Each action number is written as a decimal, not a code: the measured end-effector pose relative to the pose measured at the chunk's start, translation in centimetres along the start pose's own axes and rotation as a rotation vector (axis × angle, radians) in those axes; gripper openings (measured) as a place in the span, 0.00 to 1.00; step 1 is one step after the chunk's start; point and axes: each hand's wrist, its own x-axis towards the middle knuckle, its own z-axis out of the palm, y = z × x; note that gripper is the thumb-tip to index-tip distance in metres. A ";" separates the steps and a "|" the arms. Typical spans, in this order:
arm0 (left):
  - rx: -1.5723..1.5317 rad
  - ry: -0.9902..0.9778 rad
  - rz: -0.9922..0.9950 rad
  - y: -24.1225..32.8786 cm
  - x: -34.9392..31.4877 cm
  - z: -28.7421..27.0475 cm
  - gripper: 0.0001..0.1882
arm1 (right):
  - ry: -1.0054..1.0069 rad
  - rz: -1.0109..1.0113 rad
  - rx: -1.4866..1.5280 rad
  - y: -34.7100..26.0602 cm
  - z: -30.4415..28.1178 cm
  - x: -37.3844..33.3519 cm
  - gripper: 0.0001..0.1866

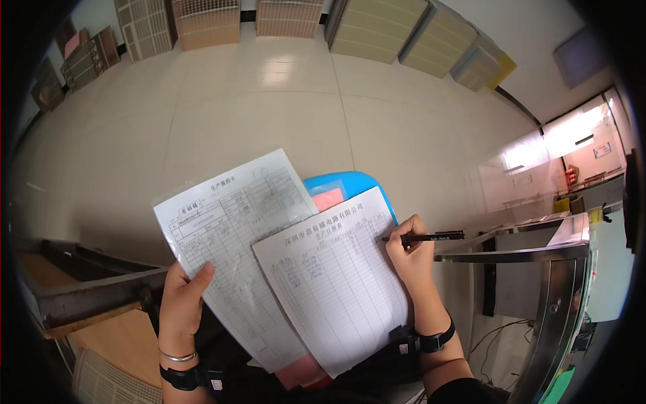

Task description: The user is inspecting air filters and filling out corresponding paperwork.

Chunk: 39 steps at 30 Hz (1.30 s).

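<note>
My left hand (186, 296) pinches the left edge of a printed form in a clear plastic sleeve (222, 236), thumb on top. Overlapping its right side lies a lined record sheet (336, 289) with handwriting in its upper rows. My right hand (412, 254) is closed round a black pen (434, 237), whose tip is at the record sheet's upper right columns. Beneath the papers show a blue board (350, 180) and a pink sheet (328, 200). Another reddish piece (301, 372) sticks out below them.
Stacks of flat panels (377, 27) lean along the far wall. To the right stands a metal-framed table (538, 259), with cables (498, 337) below. At left is a dark metal frame (94, 286) above a brown board (124, 343). Tiled floor (262, 114) lies ahead.
</note>
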 end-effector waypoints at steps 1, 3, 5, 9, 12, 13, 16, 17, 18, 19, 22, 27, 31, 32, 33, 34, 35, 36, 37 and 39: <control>0.003 -0.024 0.027 -0.1 0.0 -0.1 0.15 | 0.005 0.003 0.004 0.3 -0.1 0.0 0.08; 0.089 0.065 0.106 0.6 -0.7 -0.9 0.14 | 0.012 0.000 0.014 0.9 -0.5 0.2 0.08; 0.173 0.208 0.300 2.0 -2.0 -2.6 0.15 | 0.004 -0.007 0.058 1.3 -0.7 0.3 0.06; -0.038 0.355 0.610 5.6 -7.3 -4.4 0.22 | 0.055 0.053 0.320 -1.5 -0.9 -0.5 0.06; -0.095 0.284 0.752 7.2 -10.1 -3.1 0.22 | -0.053 -0.104 0.231 -4.0 -0.9 -1.7 0.12; -0.087 0.289 0.772 7.7 -10.6 -2.4 0.22 | -0.181 -0.119 0.247 -5.1 -1.4 -2.4 0.16; -0.152 0.319 0.899 9.2 -11.5 0.1 0.21 | -0.341 -0.249 0.351 -7.7 -1.3 -4.3 0.21; -0.180 0.266 0.878 9.7 -11.7 0.7 0.19 | -0.402 -0.289 0.254 -9.3 -2.1 -4.9 0.28; -0.210 0.213 0.854 10.0 -11.9 1.3 0.18 | -0.406 -0.309 0.269 -10.0 -2.3 -5.4 0.28; -0.209 0.211 0.871 10.0 -11.8 2.3 0.18 | -0.397 -0.259 0.445 -10.4 -2.7 -6.0 0.31; -0.142 0.225 0.688 8.5 -10.5 5.2 0.13 | -0.381 -0.051 0.812 -10.2 -4.5 -7.9 0.38; -0.102 0.014 0.473 2.9 -6.5 8.3 0.15 | -0.199 -0.061 0.306 -9.9 -5.6 -10.0 0.33; -0.022 0.215 0.721 -1.6 -4.5 10.7 0.18 | -0.002 0.066 -0.067 -6.0 -5.4 -10.0 0.24; -0.029 0.199 0.716 -2.3 -5.2 10.8 0.18 | 0.061 0.035 -0.159 -4.6 -5.2 -9.8 0.23; 0.282 0.138 0.776 -3.2 -6.1 10.7 0.19 | 0.122 0.007 -0.255 -3.5 -5.2 -9.7 0.21; 0.601 0.082 0.829 -4.3 -7.2 10.2 0.20 | 0.125 0.011 -0.259 -2.9 -4.9 -9.8 0.21; 0.697 -0.128 0.862 -5.5 -8.3 10.3 0.22 | 0.136 -0.046 -0.315 -2.6 -4.5 -9.7 0.20; 0.789 -0.342 0.888 -6.7 -9.2 10.7 0.23 | 0.148 -0.103 -0.369 -2.6 -4.2 -9.7 0.18; 0.786 -0.342 0.888 -7.1 -10.3 11.4 0.23 | 0.162 -0.095 -0.385 -2.9 -4.0 -9.7 0.16; 0.998 -0.404 0.806 -7.4 -12.1 12.8 0.25 | 0.168 -0.006 -0.335 -3.4 -3.9 -9.8 0.14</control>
